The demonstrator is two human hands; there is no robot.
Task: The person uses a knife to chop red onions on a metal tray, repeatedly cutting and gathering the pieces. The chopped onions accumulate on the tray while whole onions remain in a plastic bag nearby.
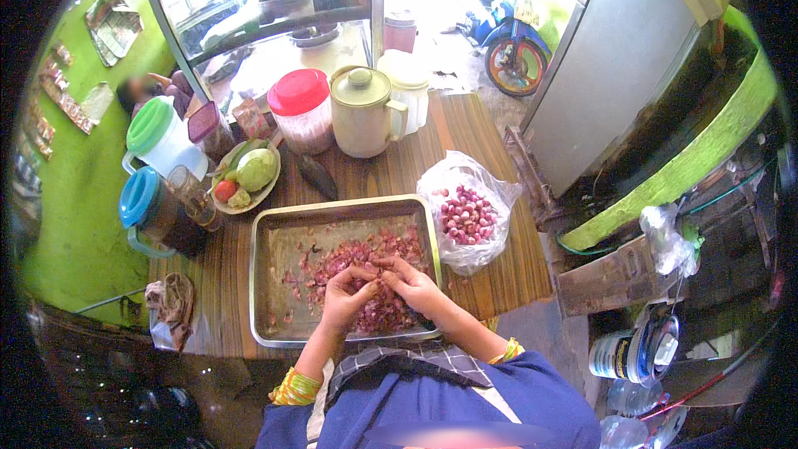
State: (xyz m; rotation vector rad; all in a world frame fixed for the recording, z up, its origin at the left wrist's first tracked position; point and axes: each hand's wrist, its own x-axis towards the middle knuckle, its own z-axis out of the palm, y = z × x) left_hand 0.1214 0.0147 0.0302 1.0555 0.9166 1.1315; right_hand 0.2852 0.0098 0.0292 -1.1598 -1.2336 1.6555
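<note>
A rectangular metal tray (pixel 274 274) lies on the wood-grain table, with reddish-purple shallot skins (pixel 349 255) scattered and heaped in it. Above the heap my left hand (pixel 349 299) and my right hand (pixel 414 287) meet at the fingertips. They pinch something small between them, probably a shallot; the fingers mostly hide it, and which hand holds it is unclear. Right of the tray, an opened white plastic bag (pixel 492 190) holds many small pinkish shallots (pixel 467 215).
Behind the tray stand a beige jug (pixel 361 118), a red-lidded container (pixel 302 118) and a plate of vegetables (pixel 274 190). Blue-lidded (pixel 146 199) and green-lidded pitchers (pixel 159 137) stand left, near a crumpled cloth (pixel 171 305). A person (pixel 146 90) sits beyond, at the wall.
</note>
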